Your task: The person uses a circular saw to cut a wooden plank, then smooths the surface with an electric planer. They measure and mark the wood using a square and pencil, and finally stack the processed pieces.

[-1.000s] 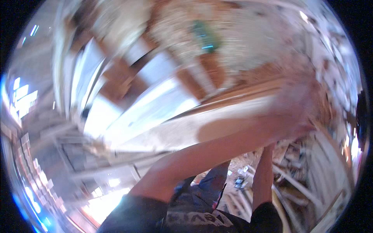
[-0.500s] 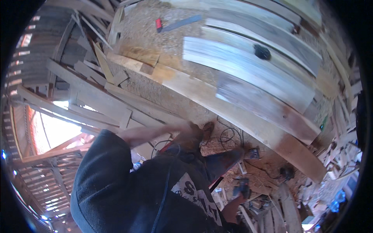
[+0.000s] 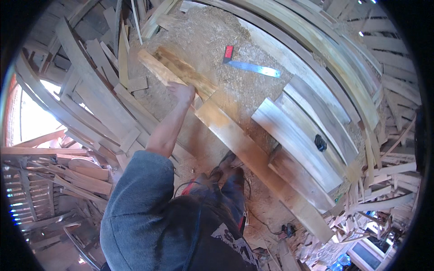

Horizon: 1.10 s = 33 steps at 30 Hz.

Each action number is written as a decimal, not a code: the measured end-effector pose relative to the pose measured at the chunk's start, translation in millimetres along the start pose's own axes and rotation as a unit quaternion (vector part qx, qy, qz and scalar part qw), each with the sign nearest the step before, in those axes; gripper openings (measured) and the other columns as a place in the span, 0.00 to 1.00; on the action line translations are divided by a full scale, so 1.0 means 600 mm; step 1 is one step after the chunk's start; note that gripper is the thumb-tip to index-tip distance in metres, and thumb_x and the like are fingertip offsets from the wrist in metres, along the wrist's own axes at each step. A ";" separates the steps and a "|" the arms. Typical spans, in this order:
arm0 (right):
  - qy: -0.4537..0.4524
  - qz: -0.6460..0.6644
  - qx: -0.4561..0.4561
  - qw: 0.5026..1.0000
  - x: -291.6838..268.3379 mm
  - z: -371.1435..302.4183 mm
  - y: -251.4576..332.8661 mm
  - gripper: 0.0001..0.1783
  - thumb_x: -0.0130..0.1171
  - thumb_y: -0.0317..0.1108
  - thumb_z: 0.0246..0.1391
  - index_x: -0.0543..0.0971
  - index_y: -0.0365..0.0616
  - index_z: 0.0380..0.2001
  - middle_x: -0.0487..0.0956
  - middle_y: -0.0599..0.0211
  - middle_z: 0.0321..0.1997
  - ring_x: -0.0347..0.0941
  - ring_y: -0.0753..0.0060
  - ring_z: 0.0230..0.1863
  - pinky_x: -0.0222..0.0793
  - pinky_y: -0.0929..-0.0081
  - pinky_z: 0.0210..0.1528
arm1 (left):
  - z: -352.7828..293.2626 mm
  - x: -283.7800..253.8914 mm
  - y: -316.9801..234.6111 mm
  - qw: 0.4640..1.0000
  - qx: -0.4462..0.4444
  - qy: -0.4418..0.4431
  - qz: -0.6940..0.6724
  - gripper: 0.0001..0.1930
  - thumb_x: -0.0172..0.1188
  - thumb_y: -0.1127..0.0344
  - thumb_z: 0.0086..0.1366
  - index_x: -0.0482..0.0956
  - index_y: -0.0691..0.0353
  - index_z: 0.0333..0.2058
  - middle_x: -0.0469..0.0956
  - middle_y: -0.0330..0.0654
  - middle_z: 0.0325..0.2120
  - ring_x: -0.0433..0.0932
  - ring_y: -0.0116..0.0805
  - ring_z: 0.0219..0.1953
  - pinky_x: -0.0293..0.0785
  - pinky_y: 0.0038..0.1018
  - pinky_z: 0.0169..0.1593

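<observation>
My left arm reaches forward over the sawdust. My left hand (image 3: 183, 93) is closed over the near end of a short, light wooden board (image 3: 160, 67), though some fingertips are hidden. Alongside this board lies a browner plank (image 3: 187, 72). Just beyond my hand begins a long, narrow wooden beam (image 3: 244, 142), running diagonally toward the lower right. Further off rests a try square (image 3: 253, 67) with a red handle and metal blade, touched by neither hand. My right hand is out of view.
Several wide planks (image 3: 296, 144) lie at the right, with a small black object (image 3: 320, 142) on one. Scrap wood (image 3: 90, 108) is piled at the left. A cord (image 3: 262, 224) trails past my feet to a dark tool (image 3: 288, 230). Blue plastic (image 3: 341, 262) sits lower right.
My left hand has moved from near my legs forward onto the short board. My right hand, which held a dark tool low on the right, has left the view. The view has shifted.
</observation>
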State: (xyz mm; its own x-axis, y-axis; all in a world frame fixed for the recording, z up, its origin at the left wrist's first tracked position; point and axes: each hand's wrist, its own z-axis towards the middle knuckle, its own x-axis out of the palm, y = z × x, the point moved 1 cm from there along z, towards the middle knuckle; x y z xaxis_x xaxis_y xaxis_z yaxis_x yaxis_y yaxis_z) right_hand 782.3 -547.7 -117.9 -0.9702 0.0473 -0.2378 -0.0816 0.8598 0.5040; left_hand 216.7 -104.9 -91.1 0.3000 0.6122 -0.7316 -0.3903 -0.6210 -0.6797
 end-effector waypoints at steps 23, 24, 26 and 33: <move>0.107 -0.138 -0.105 0.979 0.295 0.225 0.538 0.15 0.74 0.28 0.49 0.84 0.45 0.42 0.84 0.71 0.34 0.78 0.75 0.30 0.74 0.72 0.29 | 0.348 -0.006 -0.222 0.533 0.688 0.422 0.253 0.22 0.62 0.68 0.61 0.78 0.53 0.55 0.79 0.40 0.52 0.74 0.49 0.61 0.70 0.45 0.65; 0.095 -0.130 -0.103 0.982 0.310 0.217 0.545 0.15 0.74 0.28 0.49 0.84 0.45 0.42 0.84 0.71 0.34 0.78 0.75 0.30 0.74 0.72 0.29 | 0.347 -0.032 -0.275 0.540 0.673 0.427 0.272 0.23 0.62 0.71 0.58 0.78 0.55 0.55 0.78 0.40 0.52 0.73 0.50 0.61 0.70 0.44 0.65; 0.074 -0.116 -0.099 0.985 0.346 0.197 0.554 0.15 0.73 0.28 0.49 0.84 0.45 0.42 0.84 0.70 0.34 0.78 0.75 0.30 0.74 0.73 0.29 | 0.343 -0.069 -0.321 0.534 0.725 0.389 0.197 0.18 0.61 0.72 0.58 0.80 0.57 0.49 0.79 0.40 0.49 0.76 0.50 0.55 0.72 0.42 0.61; -0.005 -0.068 -0.048 0.997 0.460 0.054 0.536 0.15 0.73 0.28 0.50 0.84 0.45 0.42 0.84 0.70 0.34 0.78 0.76 0.29 0.74 0.73 0.29 | 0.310 -0.048 -0.672 0.504 0.851 0.149 0.020 0.15 0.58 0.69 0.66 0.82 0.51 0.51 0.82 0.39 0.45 0.78 0.43 0.53 0.73 0.42 0.53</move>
State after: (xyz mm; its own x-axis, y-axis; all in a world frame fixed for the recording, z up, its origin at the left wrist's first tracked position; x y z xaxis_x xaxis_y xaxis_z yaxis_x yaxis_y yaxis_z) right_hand 495.5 -241.4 -48.3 -0.9466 -0.0613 -0.3166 -0.2339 0.8065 0.5430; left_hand 203.9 218.9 213.9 0.2805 0.3575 -0.8908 -0.5064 0.8435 0.1791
